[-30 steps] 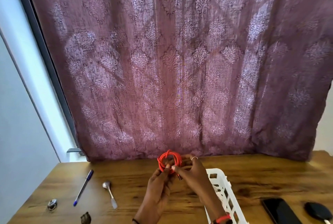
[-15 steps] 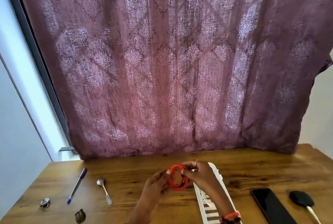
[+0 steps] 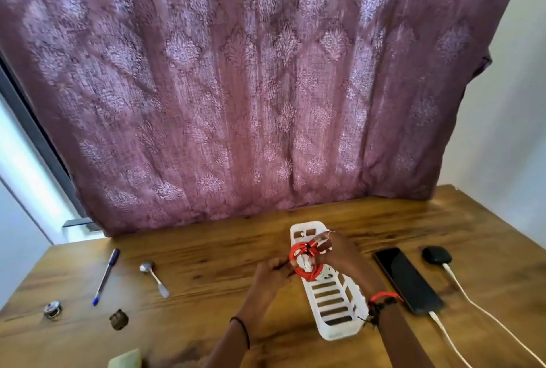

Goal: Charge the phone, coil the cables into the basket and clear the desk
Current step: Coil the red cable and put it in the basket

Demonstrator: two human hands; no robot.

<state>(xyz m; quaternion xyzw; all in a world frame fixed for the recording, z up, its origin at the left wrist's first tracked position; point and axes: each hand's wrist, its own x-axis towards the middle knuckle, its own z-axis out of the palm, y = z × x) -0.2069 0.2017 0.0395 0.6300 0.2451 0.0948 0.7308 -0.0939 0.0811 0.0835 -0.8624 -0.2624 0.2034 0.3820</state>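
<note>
A coiled red cable [image 3: 304, 264] hangs over the far half of the white slotted basket [image 3: 334, 302], on top of a white cable lying in it. My right hand [image 3: 336, 252] pinches the coil at its upper right. To the left of the basket, my left hand [image 3: 270, 274] has its fingers loosely curled near the coil's lower left edge; whether it touches the cable I cannot tell. A black phone [image 3: 407, 279] lies right of the basket with a white cable [image 3: 443, 332] plugged into its near end.
On the wooden desk [image 3: 206, 252] lie a blue pen [image 3: 105, 276], a spoon [image 3: 154, 278], a small metal round object [image 3: 52, 309] and a dark lump [image 3: 118, 319] at the left. A black charger puck [image 3: 436, 254] with a white lead sits far right. A pale block [image 3: 125, 359] is at the near edge.
Both hands carried the red coil down and to the right, from above the desk to over the basket. The head view tilted down, showing more of the desk.
</note>
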